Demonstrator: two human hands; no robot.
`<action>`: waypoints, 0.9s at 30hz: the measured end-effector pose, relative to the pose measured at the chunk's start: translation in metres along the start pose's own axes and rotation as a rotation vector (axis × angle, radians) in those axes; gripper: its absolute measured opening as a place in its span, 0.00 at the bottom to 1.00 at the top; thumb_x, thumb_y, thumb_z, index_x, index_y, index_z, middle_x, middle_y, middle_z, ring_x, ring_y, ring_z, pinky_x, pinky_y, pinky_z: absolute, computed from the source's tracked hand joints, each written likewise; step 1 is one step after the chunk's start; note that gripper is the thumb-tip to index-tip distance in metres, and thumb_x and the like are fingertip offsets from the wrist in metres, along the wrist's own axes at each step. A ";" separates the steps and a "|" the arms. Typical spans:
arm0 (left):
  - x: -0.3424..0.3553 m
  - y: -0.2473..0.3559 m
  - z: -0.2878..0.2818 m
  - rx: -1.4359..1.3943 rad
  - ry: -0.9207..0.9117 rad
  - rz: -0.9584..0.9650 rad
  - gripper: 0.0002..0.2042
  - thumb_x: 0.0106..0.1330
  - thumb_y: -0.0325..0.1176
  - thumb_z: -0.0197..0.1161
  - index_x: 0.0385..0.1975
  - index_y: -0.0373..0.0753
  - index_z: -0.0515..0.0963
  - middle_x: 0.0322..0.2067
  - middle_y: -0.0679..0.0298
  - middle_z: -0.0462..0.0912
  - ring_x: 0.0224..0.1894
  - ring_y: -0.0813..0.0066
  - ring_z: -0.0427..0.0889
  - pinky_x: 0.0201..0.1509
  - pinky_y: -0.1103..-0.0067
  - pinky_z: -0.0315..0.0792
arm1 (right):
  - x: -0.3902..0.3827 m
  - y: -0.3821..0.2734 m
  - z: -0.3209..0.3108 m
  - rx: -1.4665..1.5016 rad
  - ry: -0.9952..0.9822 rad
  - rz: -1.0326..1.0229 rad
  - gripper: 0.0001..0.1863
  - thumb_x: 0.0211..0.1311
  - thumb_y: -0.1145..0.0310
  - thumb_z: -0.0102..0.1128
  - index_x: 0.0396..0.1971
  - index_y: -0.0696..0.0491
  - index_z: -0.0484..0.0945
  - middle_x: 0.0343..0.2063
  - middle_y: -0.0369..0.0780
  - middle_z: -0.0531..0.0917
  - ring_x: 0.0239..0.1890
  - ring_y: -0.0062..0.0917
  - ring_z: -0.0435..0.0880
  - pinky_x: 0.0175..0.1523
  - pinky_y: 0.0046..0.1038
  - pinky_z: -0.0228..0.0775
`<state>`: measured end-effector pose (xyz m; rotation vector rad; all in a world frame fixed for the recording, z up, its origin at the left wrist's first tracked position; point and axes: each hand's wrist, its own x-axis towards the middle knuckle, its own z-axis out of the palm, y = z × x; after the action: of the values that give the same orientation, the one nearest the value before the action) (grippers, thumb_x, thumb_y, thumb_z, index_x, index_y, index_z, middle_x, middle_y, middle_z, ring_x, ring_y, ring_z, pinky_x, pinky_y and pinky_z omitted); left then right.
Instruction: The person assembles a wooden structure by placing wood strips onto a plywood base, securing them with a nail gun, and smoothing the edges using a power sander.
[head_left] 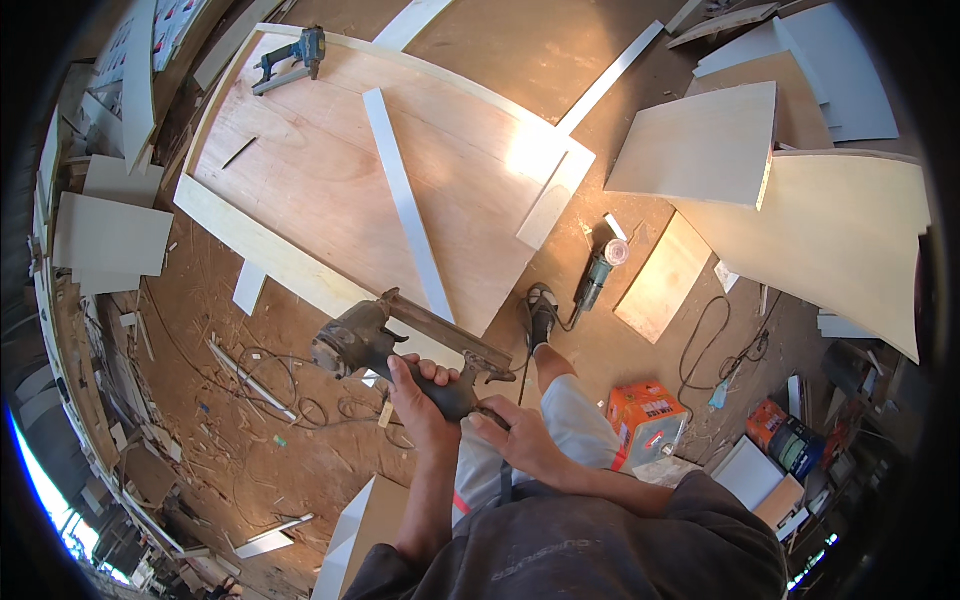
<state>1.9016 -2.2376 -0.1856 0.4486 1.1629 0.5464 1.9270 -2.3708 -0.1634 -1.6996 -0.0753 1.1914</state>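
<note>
I hold a dark, worn pneumatic nail gun (pixel 352 338) in front of my body, its long magazine slanting down to the right. My left hand (pixel 425 395) wraps round its grip. At the butt end of the grip, the fingers of my right hand (pixel 522 440) are closed; whether they also pinch a hose fitting there is hidden. Just beyond the gun lies a large wooden panel (pixel 300 170) with pale strips along its edges. A loose white strip (pixel 395 185) rests across it, and a second, blue-black nail gun (pixel 305 52) lies at its far left corner.
An angle grinder (pixel 597 275) lies on the floor right of the panel, near my shoe (pixel 541 300). Board sheets (pixel 700 140) are stacked at the right. An orange tin (pixel 648 420) stands by my leg. Cables (pixel 315 410) and wood scraps litter the dusty floor.
</note>
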 end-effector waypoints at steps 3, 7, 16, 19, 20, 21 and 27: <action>0.010 0.022 -0.016 -0.022 -0.010 -0.018 0.17 0.73 0.49 0.55 0.37 0.41 0.67 0.22 0.69 0.67 0.24 0.79 0.68 0.35 0.74 0.72 | 0.005 -0.004 0.028 -0.036 0.030 -0.035 0.16 0.67 0.60 0.59 0.41 0.60 0.77 0.24 0.43 0.81 0.26 0.23 0.79 0.32 0.26 0.70; 0.025 0.051 -0.044 -0.062 0.008 -0.047 0.17 0.72 0.50 0.55 0.37 0.41 0.66 0.23 0.69 0.67 0.24 0.78 0.69 0.36 0.74 0.73 | 0.012 -0.009 0.072 -0.078 0.062 -0.088 0.15 0.67 0.61 0.58 0.38 0.60 0.77 0.20 0.41 0.79 0.23 0.20 0.76 0.29 0.26 0.67; 0.054 0.109 -0.095 -0.209 -0.030 -0.050 0.17 0.72 0.50 0.55 0.39 0.40 0.65 0.23 0.68 0.68 0.24 0.77 0.70 0.36 0.73 0.73 | 0.025 -0.016 0.151 -0.072 0.057 -0.067 0.13 0.70 0.62 0.53 0.33 0.58 0.76 0.19 0.38 0.74 0.22 0.19 0.72 0.30 0.26 0.65; 0.067 0.118 -0.109 -0.223 -0.040 -0.070 0.19 0.73 0.52 0.54 0.39 0.40 0.66 0.23 0.68 0.68 0.23 0.77 0.70 0.36 0.72 0.74 | 0.021 -0.007 0.164 0.051 0.022 0.036 0.14 0.72 0.61 0.50 0.34 0.58 0.75 0.21 0.35 0.73 0.25 0.17 0.69 0.31 0.24 0.63; 0.075 0.120 -0.114 -0.235 -0.041 -0.081 0.19 0.73 0.52 0.53 0.39 0.40 0.66 0.22 0.68 0.68 0.23 0.77 0.71 0.36 0.72 0.74 | 0.023 -0.002 0.166 0.043 -0.006 0.038 0.14 0.72 0.61 0.49 0.35 0.58 0.75 0.22 0.35 0.73 0.26 0.16 0.69 0.31 0.24 0.63; 0.086 0.117 -0.110 -0.267 -0.078 -0.108 0.20 0.72 0.53 0.53 0.39 0.40 0.66 0.22 0.68 0.68 0.24 0.76 0.71 0.37 0.72 0.74 | 0.028 -0.001 0.160 0.020 -0.013 0.031 0.15 0.73 0.60 0.49 0.36 0.57 0.75 0.22 0.34 0.73 0.26 0.16 0.69 0.31 0.23 0.63; 0.247 0.155 -0.139 -0.348 -0.316 -0.047 0.25 0.69 0.60 0.53 0.39 0.39 0.68 0.23 0.67 0.71 0.25 0.75 0.74 0.38 0.70 0.76 | 0.064 0.001 0.128 0.109 0.008 -0.084 0.16 0.74 0.56 0.48 0.45 0.54 0.72 0.21 0.31 0.69 0.22 0.11 0.64 0.26 0.16 0.57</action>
<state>1.8170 -1.9569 -0.3209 0.1966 0.7548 0.5993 1.8657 -2.2485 -0.2062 -1.5907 -0.0745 1.1064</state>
